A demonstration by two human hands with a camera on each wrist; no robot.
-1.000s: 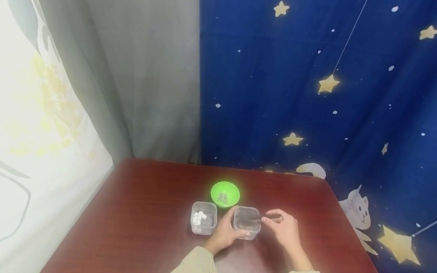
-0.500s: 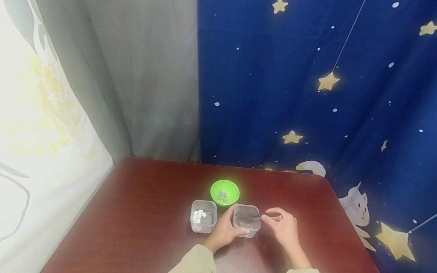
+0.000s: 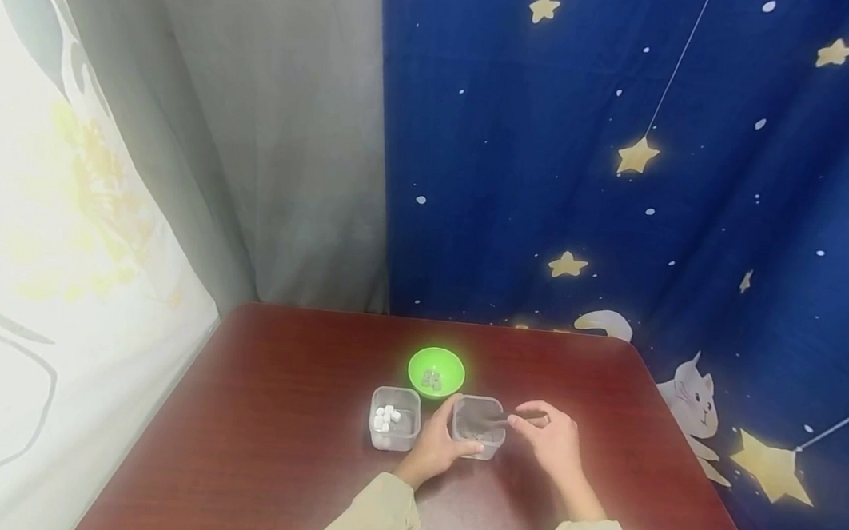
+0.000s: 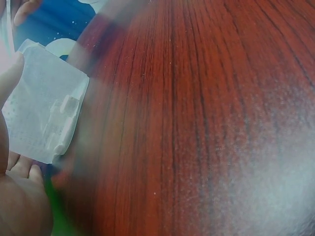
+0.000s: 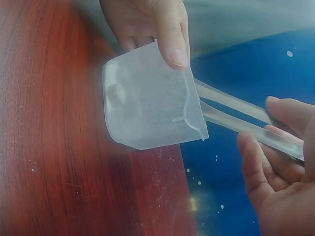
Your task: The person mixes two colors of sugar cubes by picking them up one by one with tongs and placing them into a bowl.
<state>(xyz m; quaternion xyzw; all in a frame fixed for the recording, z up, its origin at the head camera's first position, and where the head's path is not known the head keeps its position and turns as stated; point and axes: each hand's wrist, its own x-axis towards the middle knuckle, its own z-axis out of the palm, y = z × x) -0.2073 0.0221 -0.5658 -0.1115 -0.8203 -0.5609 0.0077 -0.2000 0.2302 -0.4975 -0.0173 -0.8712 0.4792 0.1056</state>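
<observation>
Of two clear containers, the left hand (image 3: 431, 448) is gripping the right container (image 5: 152, 108); the right hand (image 3: 555, 446) is pinching one pair of tongs (image 5: 241, 124) reaching inside it. Several white cubes (image 3: 385, 417) are lying in the left container (image 3: 407, 422). Beyond, one green bowl (image 3: 452, 366) is holding grey cubes (image 3: 430, 379), too small for sure counting.

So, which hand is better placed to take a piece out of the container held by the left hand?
Probably the right hand: it holds the tongs, whose arms reach into the container. The left hand grips the container, so it seems better suited to steadying it.
</observation>
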